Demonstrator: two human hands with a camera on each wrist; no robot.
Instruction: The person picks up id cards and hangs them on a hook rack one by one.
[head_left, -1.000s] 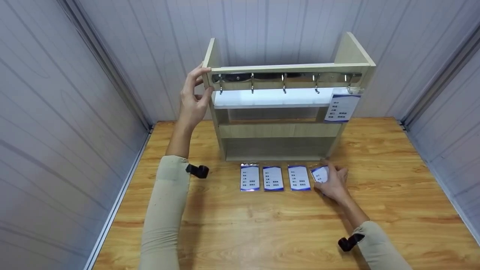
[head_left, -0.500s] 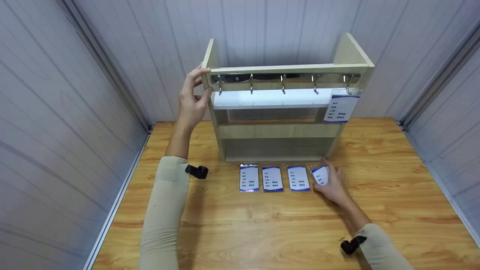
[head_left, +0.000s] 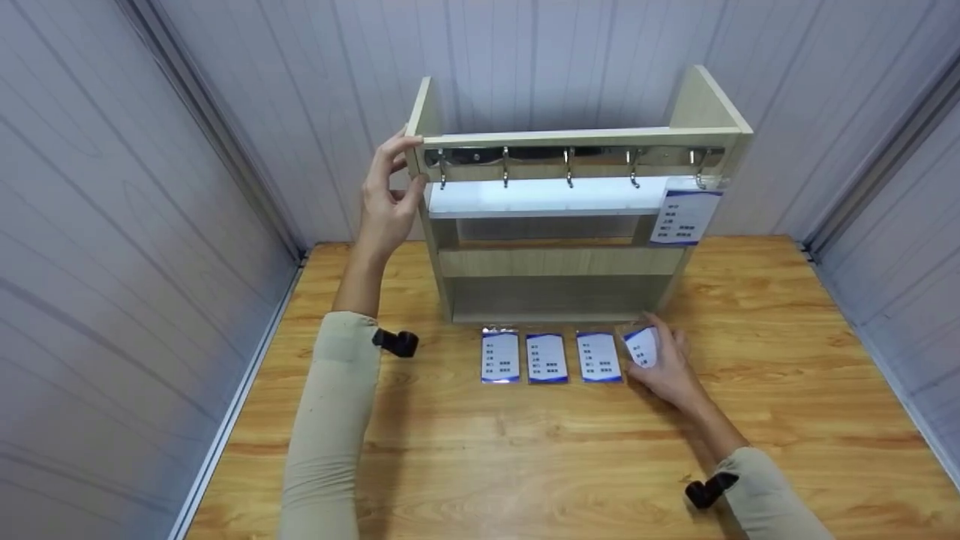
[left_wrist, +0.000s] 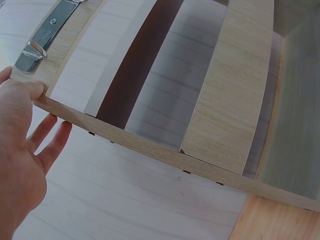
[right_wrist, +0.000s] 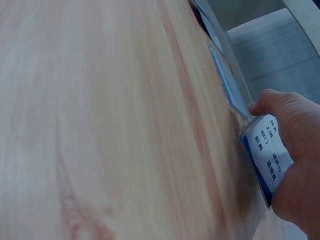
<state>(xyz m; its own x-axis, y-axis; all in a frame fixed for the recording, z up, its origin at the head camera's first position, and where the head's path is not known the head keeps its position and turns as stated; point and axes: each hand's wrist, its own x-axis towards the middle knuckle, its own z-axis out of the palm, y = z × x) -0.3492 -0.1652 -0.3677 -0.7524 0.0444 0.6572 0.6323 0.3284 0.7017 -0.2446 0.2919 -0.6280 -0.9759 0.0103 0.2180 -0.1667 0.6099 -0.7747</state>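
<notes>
My left hand (head_left: 386, 206) grips the upper left side panel of a pale wooden shelf rack (head_left: 559, 262), thumb on the front edge and fingers around the outside, as the left wrist view also shows. Down at the table, my right hand (head_left: 670, 373) holds a white and blue badge card (head_left: 642, 346) in a clear sleeve by its edges. The hand hides part of this card; in the right wrist view the card (right_wrist: 267, 150) slants between thumb and fingers. To its left, three similar badge cards (head_left: 598, 356) lie in a row in front of the rack.
A metal hook rail (head_left: 525, 155) with several hooks runs across the rack's top front. Another badge card (head_left: 686, 217) hangs from its rightmost hook. The rack stands on a wood-grain table (head_left: 510, 457), with pale panel walls (head_left: 172, 247) at the back and both sides.
The right hand has shifted very slightly to the right, and the card in it has turned a little. The left hand keeps its place on the rack.
</notes>
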